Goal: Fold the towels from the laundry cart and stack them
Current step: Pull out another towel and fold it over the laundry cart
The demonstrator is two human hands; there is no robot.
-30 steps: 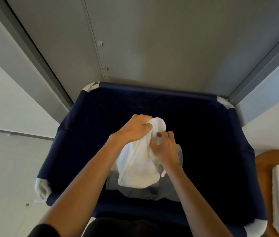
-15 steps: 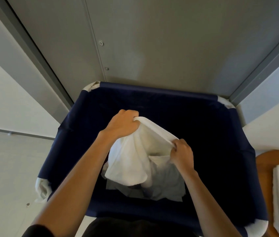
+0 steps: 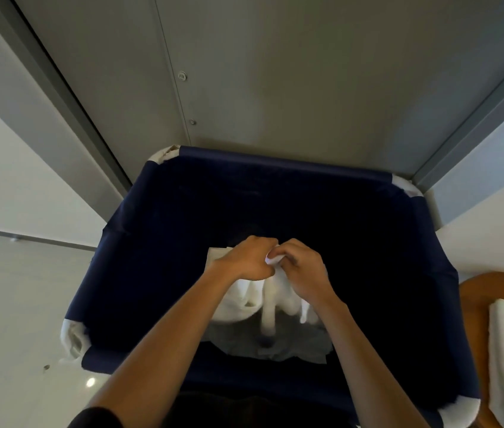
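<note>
Head view | our left hand (image 3: 244,261) and right hand (image 3: 303,270) pinch towel (image 3: 269,301) over cart (image 3: 275,159) | step: hunting corners | next: we spread it, probably

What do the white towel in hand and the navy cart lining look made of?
White towel: soft, terry-like cloth, matte; it drapes in thick, rounded folds. Cart lining: seemingly woven synthetic or canvas, matte navy; it hangs fairly taut from the rim, with creases near the left corner. The weave is too dark to confirm.

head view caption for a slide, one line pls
Left hand and right hand grip a bunched white cloth towel over the navy fabric laundry cart, pale laundry lying below.
</note>
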